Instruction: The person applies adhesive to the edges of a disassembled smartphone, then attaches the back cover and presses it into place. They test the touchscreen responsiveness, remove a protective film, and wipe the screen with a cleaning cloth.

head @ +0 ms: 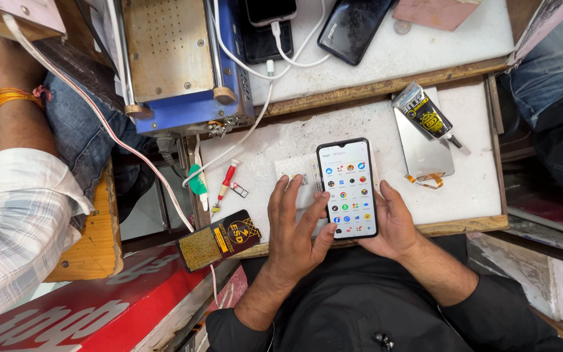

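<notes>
The white worktop [477, 182] carries a blue machine [184, 65] up-left of the smartphone [348, 188] — lit, held low at the front edge. The right hand's [395, 225] grip cradles it; the left hand [294, 228], fingers spread, touches its left edge.

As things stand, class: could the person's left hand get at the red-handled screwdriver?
Probably yes. The left hand rests beside the smartphone, holding nothing, and bare white worktop lies between it and the red-handled screwdriver.
</notes>
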